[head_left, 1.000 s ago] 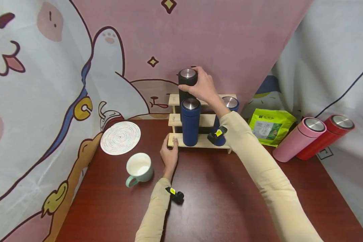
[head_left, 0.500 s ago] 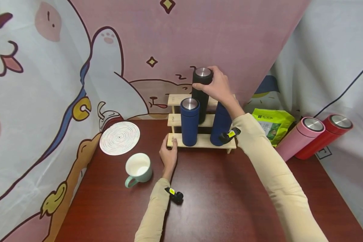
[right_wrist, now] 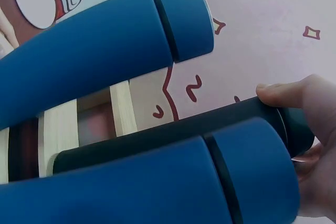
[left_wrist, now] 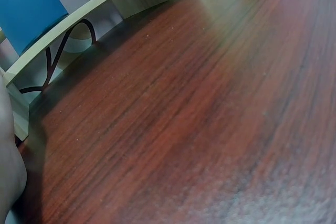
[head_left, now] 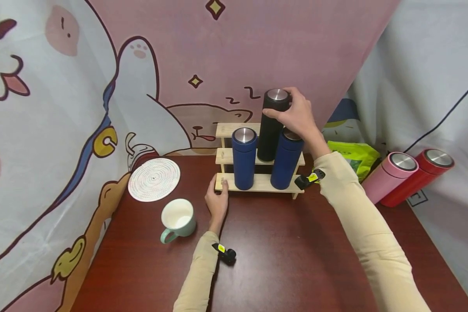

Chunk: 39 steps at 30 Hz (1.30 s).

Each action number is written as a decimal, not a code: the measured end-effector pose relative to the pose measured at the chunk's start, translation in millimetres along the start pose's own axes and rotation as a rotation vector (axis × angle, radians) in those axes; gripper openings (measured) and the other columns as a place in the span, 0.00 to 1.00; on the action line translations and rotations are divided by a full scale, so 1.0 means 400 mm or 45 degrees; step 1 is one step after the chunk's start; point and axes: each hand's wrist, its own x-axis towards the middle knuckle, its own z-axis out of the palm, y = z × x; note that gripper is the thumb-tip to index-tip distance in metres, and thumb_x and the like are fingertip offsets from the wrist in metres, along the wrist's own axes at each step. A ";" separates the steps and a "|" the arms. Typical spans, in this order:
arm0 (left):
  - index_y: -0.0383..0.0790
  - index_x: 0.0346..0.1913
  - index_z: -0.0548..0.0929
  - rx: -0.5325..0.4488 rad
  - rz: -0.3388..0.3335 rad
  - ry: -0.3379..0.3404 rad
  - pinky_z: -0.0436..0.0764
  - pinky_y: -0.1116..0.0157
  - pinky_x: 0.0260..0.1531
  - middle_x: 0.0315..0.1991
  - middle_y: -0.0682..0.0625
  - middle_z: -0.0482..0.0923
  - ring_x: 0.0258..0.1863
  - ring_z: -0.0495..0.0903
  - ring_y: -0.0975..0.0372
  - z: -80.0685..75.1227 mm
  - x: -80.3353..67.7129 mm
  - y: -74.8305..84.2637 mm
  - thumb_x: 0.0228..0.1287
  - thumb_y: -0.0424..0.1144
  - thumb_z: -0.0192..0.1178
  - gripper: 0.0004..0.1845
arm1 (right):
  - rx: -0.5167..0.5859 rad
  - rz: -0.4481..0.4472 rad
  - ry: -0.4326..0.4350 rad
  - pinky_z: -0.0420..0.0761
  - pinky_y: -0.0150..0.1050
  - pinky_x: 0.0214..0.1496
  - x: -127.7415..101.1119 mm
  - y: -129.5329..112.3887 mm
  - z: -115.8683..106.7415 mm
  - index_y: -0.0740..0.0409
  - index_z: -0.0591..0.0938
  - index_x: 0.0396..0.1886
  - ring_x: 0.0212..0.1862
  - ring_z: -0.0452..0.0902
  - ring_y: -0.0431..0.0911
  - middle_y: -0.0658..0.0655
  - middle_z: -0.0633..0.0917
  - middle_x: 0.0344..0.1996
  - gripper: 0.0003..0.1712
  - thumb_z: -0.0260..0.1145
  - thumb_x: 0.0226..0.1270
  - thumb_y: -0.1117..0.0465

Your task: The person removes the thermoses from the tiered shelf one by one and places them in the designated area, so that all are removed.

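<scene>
A black thermos flask (head_left: 271, 134) with a steel-topped lid stands upright, its base at the middle step of a three-step wooden stand (head_left: 234, 128). My right hand (head_left: 299, 113) grips it near the lid, thumb on the near left side; the right wrist view shows the thumb on the black body (right_wrist: 173, 129). Two blue thermos flasks stand on the bottom step, one at left (head_left: 243, 162) and one at right (head_left: 286, 162), the latter partly covering the black one. My left hand (head_left: 217, 203) holds the left end of the bottom step between thumb and fingers.
A mint-green mug (head_left: 185, 225) and a round woven mat (head_left: 154, 180) are on the left of the dark red table (head_left: 273, 268). To the right are a green-yellow pouch (head_left: 355, 156), a pink flask (head_left: 390, 177) and a red flask (head_left: 421, 177). A printed curtain (head_left: 296, 43) hangs behind.
My right hand has moved the black flask rightward along the stand, from behind the left blue flask to between the two blue ones. My left hand has stayed at the stand's left end.
</scene>
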 end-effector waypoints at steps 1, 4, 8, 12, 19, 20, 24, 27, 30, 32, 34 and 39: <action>0.45 0.67 0.79 0.001 0.003 0.000 0.76 0.50 0.63 0.63 0.47 0.82 0.63 0.79 0.52 0.001 0.001 0.000 0.70 0.45 0.64 0.25 | -0.003 0.001 0.007 0.77 0.55 0.59 -0.001 0.003 -0.004 0.60 0.68 0.73 0.58 0.78 0.58 0.64 0.80 0.61 0.47 0.74 0.60 0.44; 0.43 0.67 0.79 0.000 0.015 0.002 0.75 0.49 0.63 0.63 0.47 0.81 0.64 0.79 0.52 0.002 0.002 -0.003 0.70 0.45 0.64 0.25 | -0.016 0.013 0.022 0.77 0.55 0.60 -0.006 0.011 -0.018 0.59 0.68 0.73 0.59 0.77 0.58 0.64 0.79 0.62 0.47 0.74 0.60 0.44; 0.40 0.67 0.79 -0.002 0.023 0.006 0.74 0.49 0.64 0.64 0.47 0.81 0.64 0.78 0.52 0.003 0.003 -0.005 0.70 0.45 0.64 0.25 | -0.020 0.047 0.033 0.76 0.54 0.60 -0.014 0.025 -0.037 0.57 0.67 0.74 0.59 0.77 0.58 0.64 0.79 0.62 0.49 0.74 0.59 0.42; 0.41 0.67 0.79 0.001 0.023 0.002 0.75 0.49 0.63 0.63 0.47 0.81 0.64 0.78 0.52 0.003 0.001 -0.003 0.70 0.45 0.64 0.25 | -0.019 0.082 0.043 0.76 0.55 0.60 -0.025 0.042 -0.058 0.56 0.67 0.75 0.59 0.76 0.58 0.64 0.79 0.62 0.49 0.73 0.60 0.40; 0.42 0.67 0.79 -0.014 0.010 -0.002 0.76 0.50 0.63 0.63 0.48 0.81 0.64 0.79 0.53 0.002 -0.001 -0.001 0.70 0.45 0.64 0.25 | -0.032 0.095 0.084 0.74 0.57 0.61 -0.038 0.072 -0.088 0.57 0.67 0.74 0.62 0.74 0.60 0.65 0.78 0.64 0.48 0.73 0.60 0.41; 0.42 0.67 0.79 -0.017 0.006 -0.001 0.76 0.50 0.62 0.63 0.48 0.81 0.64 0.79 0.53 0.001 -0.001 -0.002 0.70 0.46 0.64 0.25 | -0.036 0.095 0.092 0.74 0.57 0.61 -0.039 0.076 -0.092 0.57 0.67 0.74 0.62 0.74 0.60 0.65 0.77 0.64 0.48 0.73 0.60 0.41; 0.43 0.67 0.79 -0.022 -0.019 -0.009 0.78 0.50 0.58 0.63 0.50 0.81 0.62 0.79 0.55 -0.001 0.000 -0.005 0.70 0.47 0.64 0.26 | -0.044 0.103 0.122 0.72 0.58 0.63 -0.046 0.089 -0.110 0.58 0.68 0.74 0.64 0.72 0.61 0.65 0.76 0.66 0.48 0.73 0.59 0.41; 0.45 0.67 0.79 -0.028 -0.028 -0.014 0.79 0.50 0.56 0.63 0.50 0.81 0.61 0.80 0.55 0.000 -0.001 -0.004 0.69 0.47 0.65 0.26 | -0.044 0.121 0.132 0.73 0.59 0.64 -0.055 0.099 -0.127 0.57 0.67 0.75 0.64 0.71 0.61 0.65 0.75 0.67 0.49 0.73 0.60 0.40; 0.45 0.67 0.79 -0.026 -0.019 -0.013 0.78 0.50 0.57 0.64 0.49 0.81 0.62 0.79 0.55 0.002 -0.002 -0.003 0.69 0.47 0.65 0.26 | -0.047 0.149 0.143 0.72 0.58 0.64 -0.063 0.110 -0.145 0.56 0.66 0.76 0.65 0.70 0.60 0.64 0.75 0.68 0.50 0.72 0.60 0.39; 0.45 0.67 0.79 -0.023 -0.012 -0.007 0.78 0.50 0.58 0.63 0.49 0.81 0.62 0.79 0.55 0.002 -0.002 -0.003 0.69 0.47 0.65 0.25 | -0.053 0.161 0.151 0.72 0.56 0.63 -0.068 0.119 -0.157 0.55 0.66 0.76 0.65 0.69 0.59 0.63 0.75 0.68 0.49 0.71 0.60 0.38; 0.44 0.67 0.80 -0.023 -0.006 0.000 0.79 0.50 0.56 0.63 0.48 0.81 0.62 0.80 0.54 0.002 -0.002 -0.003 0.69 0.46 0.65 0.25 | -0.060 0.163 0.158 0.72 0.53 0.61 -0.073 0.128 -0.166 0.54 0.67 0.75 0.64 0.69 0.57 0.62 0.75 0.67 0.49 0.71 0.60 0.38; 0.44 0.67 0.79 -0.013 -0.021 -0.002 0.80 0.52 0.50 0.63 0.48 0.82 0.59 0.81 0.56 0.001 0.001 -0.007 0.69 0.48 0.65 0.26 | -0.067 0.160 0.165 0.71 0.53 0.63 -0.088 0.152 -0.185 0.56 0.67 0.74 0.63 0.70 0.56 0.63 0.76 0.67 0.49 0.72 0.59 0.38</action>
